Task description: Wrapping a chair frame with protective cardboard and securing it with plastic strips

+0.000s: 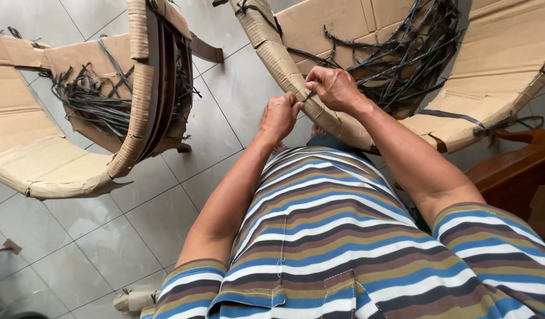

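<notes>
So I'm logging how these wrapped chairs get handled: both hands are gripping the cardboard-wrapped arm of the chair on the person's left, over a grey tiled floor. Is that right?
Not quite. In the head view the left hand and right hand grip the cardboard-wrapped arm of the chair directly ahead and to the right; the other wrapped chair, on the left, is untouched. The grey tiled floor is right.

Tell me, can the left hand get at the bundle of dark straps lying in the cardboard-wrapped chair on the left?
Probably yes. The left hand works on the wrapped chair arm, and only bare floor separates it from the dark straps.
</notes>
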